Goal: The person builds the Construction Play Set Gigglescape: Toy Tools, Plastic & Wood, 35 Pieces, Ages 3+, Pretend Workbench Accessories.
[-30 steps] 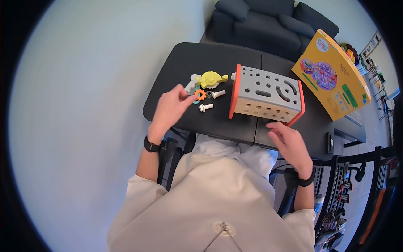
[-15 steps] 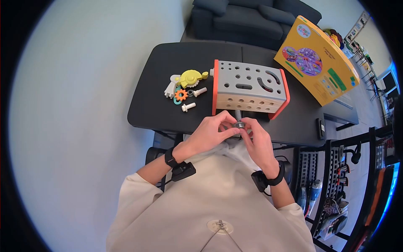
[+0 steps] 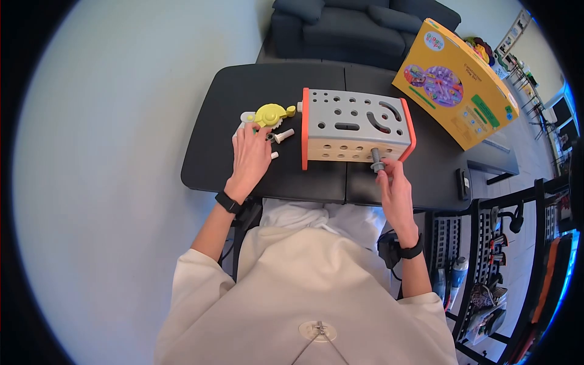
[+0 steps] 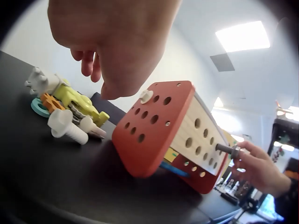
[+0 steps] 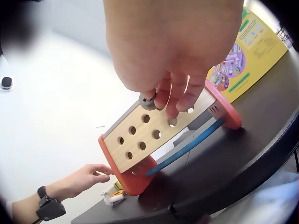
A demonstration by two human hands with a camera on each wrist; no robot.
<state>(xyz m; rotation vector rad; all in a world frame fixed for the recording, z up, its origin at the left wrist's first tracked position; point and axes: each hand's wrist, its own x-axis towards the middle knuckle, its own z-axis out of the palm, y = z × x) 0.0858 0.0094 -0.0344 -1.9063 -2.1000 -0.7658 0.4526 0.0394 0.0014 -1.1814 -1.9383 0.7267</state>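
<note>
My right hand [image 3: 398, 196] pinches the head of a grey bolt [image 3: 376, 156], whose tip meets the upper row of holes on the wooden side of the toolbox [image 3: 350, 148]; how deep it sits I cannot tell. In the right wrist view the fingers partly cover the bolt head [image 5: 147, 101]. My left hand [image 3: 248, 161] reaches over the loose parts, hiding some of them. From the left wrist view, that hand [image 4: 114, 44] hangs above them, holding nothing visible. Beneath lie a white bolt [image 4: 65, 126], an orange gear [image 4: 51, 102], a teal ring [image 4: 39, 108] and a yellow-green piece [image 3: 269, 114].
A large yellow box [image 3: 456, 85] stands at the table's back right. A small black object [image 3: 463, 184] lies near the right edge of the black table [image 3: 286, 179]. Behind is a dark sofa [image 3: 359, 36]; shelving [image 3: 480, 261] stands at the right.
Both hands were together at the grey bolt before the toolbox. The left has let go and moved left to the loose parts; the right has carried the bolt to the wooden side.
</note>
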